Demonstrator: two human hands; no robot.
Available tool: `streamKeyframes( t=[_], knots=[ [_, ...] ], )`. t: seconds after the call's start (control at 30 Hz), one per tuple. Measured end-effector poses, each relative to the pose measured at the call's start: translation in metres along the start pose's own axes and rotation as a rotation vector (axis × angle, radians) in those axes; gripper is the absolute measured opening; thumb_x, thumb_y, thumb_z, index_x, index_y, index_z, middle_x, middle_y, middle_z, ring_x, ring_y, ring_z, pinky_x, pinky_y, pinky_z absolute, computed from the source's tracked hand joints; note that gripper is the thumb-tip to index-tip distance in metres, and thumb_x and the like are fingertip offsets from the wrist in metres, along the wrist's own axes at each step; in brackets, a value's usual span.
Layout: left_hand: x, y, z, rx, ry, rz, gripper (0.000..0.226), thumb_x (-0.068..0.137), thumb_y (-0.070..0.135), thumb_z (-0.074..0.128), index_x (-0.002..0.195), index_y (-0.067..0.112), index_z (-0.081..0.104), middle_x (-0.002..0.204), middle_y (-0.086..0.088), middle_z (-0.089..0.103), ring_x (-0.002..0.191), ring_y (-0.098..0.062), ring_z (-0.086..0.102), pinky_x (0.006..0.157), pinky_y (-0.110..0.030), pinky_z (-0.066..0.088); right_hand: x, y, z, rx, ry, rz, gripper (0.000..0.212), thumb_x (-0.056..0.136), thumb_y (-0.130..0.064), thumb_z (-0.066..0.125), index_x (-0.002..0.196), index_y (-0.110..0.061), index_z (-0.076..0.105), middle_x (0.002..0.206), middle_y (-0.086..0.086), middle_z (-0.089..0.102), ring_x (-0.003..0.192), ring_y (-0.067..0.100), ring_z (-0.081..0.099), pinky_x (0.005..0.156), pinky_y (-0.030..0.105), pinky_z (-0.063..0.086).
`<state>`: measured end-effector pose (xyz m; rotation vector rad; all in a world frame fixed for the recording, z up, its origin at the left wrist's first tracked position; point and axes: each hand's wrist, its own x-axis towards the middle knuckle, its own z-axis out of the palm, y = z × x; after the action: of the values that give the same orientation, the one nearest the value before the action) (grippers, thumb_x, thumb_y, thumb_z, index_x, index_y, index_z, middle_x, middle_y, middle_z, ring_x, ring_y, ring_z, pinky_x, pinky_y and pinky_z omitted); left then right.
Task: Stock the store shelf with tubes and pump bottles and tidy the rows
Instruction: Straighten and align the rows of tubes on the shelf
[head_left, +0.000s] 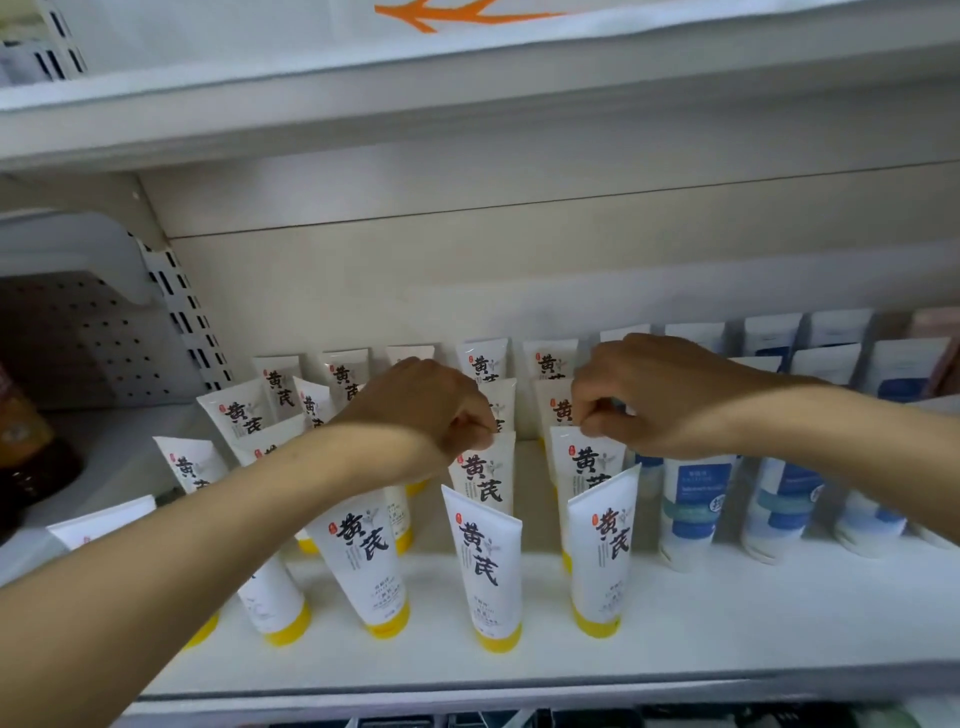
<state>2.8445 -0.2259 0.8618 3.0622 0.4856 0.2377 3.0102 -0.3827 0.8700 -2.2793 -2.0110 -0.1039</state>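
Several white tubes with yellow caps and black characters stand cap-down in rows on the white shelf (675, 639). My left hand (436, 410) pinches the top edge of a second-row tube (485, 480). My right hand (654, 395) pinches the top edge of the neighbouring second-row tube (587, 462). In front stand two more tubes, one (491, 571) slightly tilted and another (605, 551) leaning left. A further tube (363, 561) stands under my left forearm.
White tubes with blue labels (693, 509) fill the right part of the shelf in rows. Leaning yellow-capped tubes (189, 462) stand at the left. A dark bottle (31, 457) sits at the far left. The upper shelf (467, 98) overhangs.
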Motion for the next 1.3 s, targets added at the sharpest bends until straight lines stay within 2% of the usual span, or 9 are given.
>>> streamKeyframes(
  t=[0.13, 0.33, 0.47, 0.63, 0.77, 0.83, 1.03, 1.2, 1.3],
  knots=[
    [0.0003, 0.0007, 0.0031, -0.04, -0.004, -0.008, 0.014, 0.092, 0.032, 0.059, 0.094, 0.032, 0.073, 0.075, 0.024, 0.053, 0.081, -0.004, 0.055, 0.076, -0.025, 0.043, 0.0002, -0.003, 0.0018, 0.036, -0.044, 0.009, 0.016, 0.096, -0.026, 0.054, 0.089, -0.024, 0.068, 0.085, -0.013, 0.062, 0.081, 0.004, 0.055, 0.068, 0.016, 0.041],
    [0.001, 0.0, 0.0014, -0.079, -0.044, -0.02, 0.014, 0.091, 0.032, 0.06, 0.094, 0.031, 0.074, 0.084, 0.019, 0.062, 0.082, -0.003, 0.058, 0.077, -0.025, 0.047, 0.0015, -0.0062, -0.0019, 0.072, -0.104, 0.002, 0.016, 0.096, -0.026, 0.055, 0.091, -0.025, 0.07, 0.086, -0.014, 0.066, 0.083, 0.004, 0.058, 0.069, 0.015, 0.043],
    [-0.0001, -0.0013, 0.001, -0.087, -0.078, -0.035, 0.012, 0.09, 0.035, 0.063, 0.096, 0.033, 0.073, 0.087, 0.019, 0.065, 0.081, -0.001, 0.059, 0.078, -0.025, 0.049, 0.0021, -0.0054, -0.0029, 0.066, -0.135, 0.007, 0.014, 0.093, -0.032, 0.059, 0.091, -0.026, 0.071, 0.083, -0.015, 0.066, 0.077, 0.002, 0.058, 0.064, 0.013, 0.036],
    [-0.0003, -0.0035, 0.003, -0.08, -0.089, -0.059, 0.01, 0.086, 0.04, 0.065, 0.092, 0.034, 0.071, 0.082, 0.021, 0.066, 0.081, 0.0, 0.061, 0.078, -0.028, 0.052, 0.0009, -0.0039, -0.0042, 0.059, -0.157, 0.036, 0.017, 0.093, -0.034, 0.059, 0.086, -0.025, 0.07, 0.078, -0.013, 0.065, 0.074, 0.003, 0.059, 0.069, 0.019, 0.045],
    [0.0009, -0.0014, 0.0031, -0.078, -0.075, -0.056, 0.01, 0.086, 0.04, 0.066, 0.09, 0.034, 0.073, 0.071, 0.025, 0.059, 0.079, 0.001, 0.06, 0.072, -0.023, 0.047, 0.002, -0.003, -0.0049, 0.072, -0.16, 0.034, 0.018, 0.093, -0.028, 0.059, 0.085, -0.015, 0.069, 0.081, -0.004, 0.069, 0.076, 0.011, 0.063, 0.077, 0.034, 0.053],
    [0.001, -0.0004, 0.002, -0.085, -0.07, -0.045, 0.01, 0.086, 0.039, 0.066, 0.091, 0.034, 0.073, 0.072, 0.025, 0.06, 0.079, 0.002, 0.061, 0.073, -0.023, 0.047, 0.0025, -0.002, -0.0046, 0.073, -0.165, 0.028, 0.018, 0.093, -0.025, 0.059, 0.086, -0.013, 0.069, 0.082, -0.003, 0.069, 0.076, 0.011, 0.063, 0.078, 0.036, 0.053],
    [0.0008, -0.0012, 0.0008, -0.106, -0.062, -0.047, 0.009, 0.086, 0.04, 0.067, 0.09, 0.037, 0.073, 0.074, 0.026, 0.063, 0.079, 0.003, 0.061, 0.077, -0.025, 0.051, 0.0019, 0.0015, -0.0049, 0.065, -0.158, 0.008, 0.018, 0.094, -0.026, 0.059, 0.085, -0.014, 0.069, 0.083, -0.005, 0.068, 0.078, 0.01, 0.061, 0.076, 0.031, 0.051],
    [0.0015, -0.0041, 0.0033, -0.128, -0.083, -0.051, 0.006, 0.086, 0.042, 0.066, 0.089, 0.039, 0.07, 0.075, 0.026, 0.063, 0.079, 0.004, 0.06, 0.08, -0.028, 0.052, 0.0014, 0.0032, -0.0048, 0.043, -0.145, 0.017, 0.016, 0.094, -0.032, 0.059, 0.085, -0.024, 0.069, 0.08, -0.015, 0.064, 0.078, 0.004, 0.058, 0.069, 0.019, 0.042],
    [0.0003, -0.0052, 0.0038, -0.138, -0.098, -0.049, 0.009, 0.085, 0.042, 0.066, 0.093, 0.038, 0.07, 0.08, 0.025, 0.064, 0.08, 0.005, 0.06, 0.081, -0.029, 0.052, 0.0005, 0.0028, -0.0036, 0.045, -0.161, 0.036, 0.015, 0.092, -0.039, 0.06, 0.086, -0.027, 0.067, 0.08, -0.013, 0.063, 0.076, 0.004, 0.057, 0.067, 0.019, 0.042]
  ],
)
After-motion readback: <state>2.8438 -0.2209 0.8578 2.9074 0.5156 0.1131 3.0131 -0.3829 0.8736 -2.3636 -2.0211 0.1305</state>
